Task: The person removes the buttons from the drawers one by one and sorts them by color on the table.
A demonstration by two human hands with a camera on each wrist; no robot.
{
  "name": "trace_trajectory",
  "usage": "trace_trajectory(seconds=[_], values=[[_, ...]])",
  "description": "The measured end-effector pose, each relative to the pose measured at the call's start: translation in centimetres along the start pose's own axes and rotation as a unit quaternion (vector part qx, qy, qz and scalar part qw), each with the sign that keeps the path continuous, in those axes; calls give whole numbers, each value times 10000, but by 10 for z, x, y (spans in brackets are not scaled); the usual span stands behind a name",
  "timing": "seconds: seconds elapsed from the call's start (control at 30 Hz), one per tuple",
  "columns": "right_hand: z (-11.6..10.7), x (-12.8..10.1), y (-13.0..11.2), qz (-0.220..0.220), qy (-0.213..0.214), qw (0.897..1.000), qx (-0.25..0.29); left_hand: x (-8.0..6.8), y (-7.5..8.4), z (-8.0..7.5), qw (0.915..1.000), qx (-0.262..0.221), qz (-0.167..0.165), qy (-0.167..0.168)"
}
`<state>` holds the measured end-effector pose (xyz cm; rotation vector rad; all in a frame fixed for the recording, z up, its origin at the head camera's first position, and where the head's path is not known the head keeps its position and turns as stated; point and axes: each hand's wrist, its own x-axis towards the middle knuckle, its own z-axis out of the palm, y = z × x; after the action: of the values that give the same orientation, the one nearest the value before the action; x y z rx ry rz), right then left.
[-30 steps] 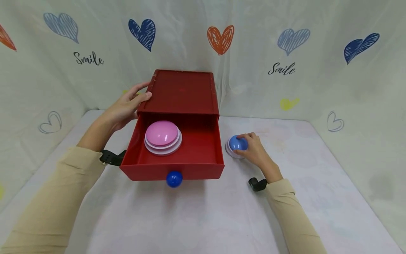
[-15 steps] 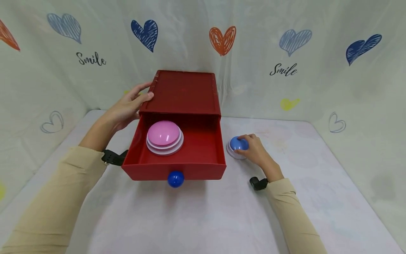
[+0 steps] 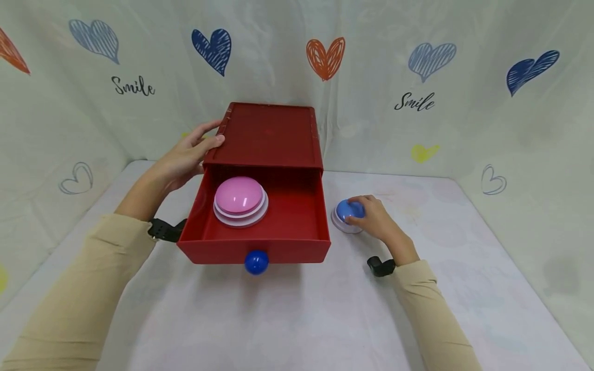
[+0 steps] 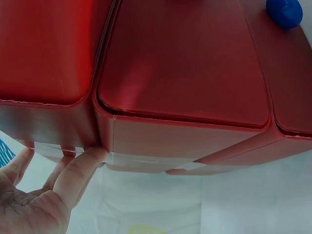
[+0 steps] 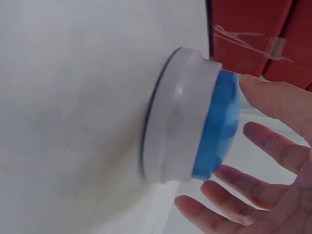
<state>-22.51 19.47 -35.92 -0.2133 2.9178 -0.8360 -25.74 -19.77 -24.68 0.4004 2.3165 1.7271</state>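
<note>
Two dome buttons, one red drawer box (image 3: 274, 135), one blue knob (image 3: 256, 262). Right hand (image 3: 377, 220) rested over blue dome button (image 3: 347, 211), fingers loosely spread across its top, grip not closed; button blue-capped, white-based, on tabletop (image 3: 287, 319). Left hand (image 3: 183, 157), fingers straight, pressed box's left side. Pink dome button (image 3: 240, 200) lay in open drawer, left of right hand.

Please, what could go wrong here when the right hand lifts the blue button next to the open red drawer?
1. The right hand seems to lie over the blue button with loose fingers; the smooth dome could slip.
2. The pink button already fills the drawer's left half, so the two might collide.
3. The left hand only rests on the box; a knock might shift it.
</note>
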Motion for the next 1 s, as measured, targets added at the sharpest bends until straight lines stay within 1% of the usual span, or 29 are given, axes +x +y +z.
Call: trace_trajectory(seconds=[0.13,0.27,0.43,0.53,0.67,0.77,0.9,1.0], values=[[-8,-5,-5,-225,121,9997,-20,-1,0,0,10000,-1,-36,2],[-20,-12,-14,-612,367,9975,16,-1,0,1,10000,-36,-60,-3],[-39,-23,-33,-1173,725,9904,117,0,1,1,10000,-56,-38,-7],[-50,-30,-47,-1420,904,9857,100,0,1,1,10000,-63,-32,-10],[-65,-41,-68,-1811,1122,9770,108,0,1,0,9999,-84,-55,-3],[-74,-48,-81,-2205,1241,9673,156,0,1,0,9999,-109,-52,-2],[-83,-53,-97,-2689,1301,9542,153,1,1,0,9999,-112,-21,-15],[-87,-54,-107,-2946,1262,9472,55,2,1,-1,9999,-117,-20,-20]])
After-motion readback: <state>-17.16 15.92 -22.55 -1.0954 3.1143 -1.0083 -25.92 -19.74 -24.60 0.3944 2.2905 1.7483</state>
